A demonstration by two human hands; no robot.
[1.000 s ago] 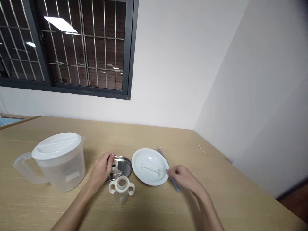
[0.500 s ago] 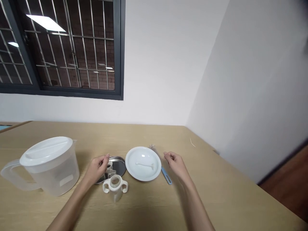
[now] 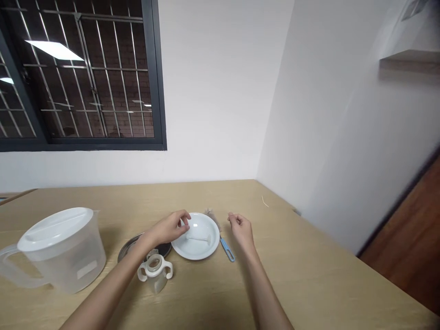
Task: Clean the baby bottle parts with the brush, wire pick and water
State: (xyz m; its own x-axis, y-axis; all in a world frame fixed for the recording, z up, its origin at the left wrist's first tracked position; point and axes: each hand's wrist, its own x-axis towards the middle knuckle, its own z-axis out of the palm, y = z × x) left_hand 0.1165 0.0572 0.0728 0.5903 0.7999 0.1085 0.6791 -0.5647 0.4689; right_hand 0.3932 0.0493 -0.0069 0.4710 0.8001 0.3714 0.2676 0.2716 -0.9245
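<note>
Over the left rim of a white plate (image 3: 195, 253) hovers my left hand (image 3: 175, 225), thumb and fingers curved apart with nothing visible between them. On the plate lies a thin white straw-like piece (image 3: 197, 239) with a thicker end. My right hand (image 3: 240, 228) is closed in a pinch to the right of the plate; whatever it may hold is too fine to make out. Below it, a bottle brush with a blue handle (image 3: 227, 250) lies against the plate's right side. A two-handled cup (image 3: 156, 275) without a lid stands nearer me. My left forearm partly covers a metal tray (image 3: 165, 249).
A large translucent lidded pitcher (image 3: 68, 256) stands at the left. A thin pale strand (image 3: 264, 201) lies far right on the wooden table (image 3: 309, 275). Behind are a wall and a barred window (image 3: 92, 91).
My left hand moved right from the tray to above the plate, its fingers opening. My right hand, earlier holding a thin rod over the plate, moved away from it. The view turned right.
</note>
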